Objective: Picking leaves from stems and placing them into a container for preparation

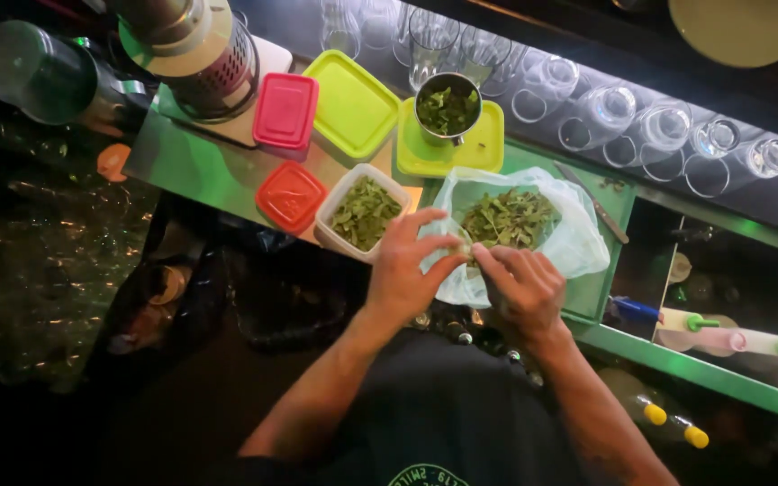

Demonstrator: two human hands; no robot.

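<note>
Herb sprigs [508, 219], leafy and green, lie heaped in a thin clear plastic bag [578, 245] on the counter edge; they look light, limp and easily bruised, best pinched by the stem. Left hand [407, 268] and right hand [522, 283] meet at the bag's near rim, fingers curled around a small sprig between them. Just left stands a white tub [339, 200] of picked leaves.

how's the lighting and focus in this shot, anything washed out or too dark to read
Head view: a greenish light tints the counter, the left side and floor sink into near black, and the row of glasses catches white glare. The left hand and right hand at the plastic bag of leaves are lit but slightly soft. The wide lens bends the counter edge.
</note>
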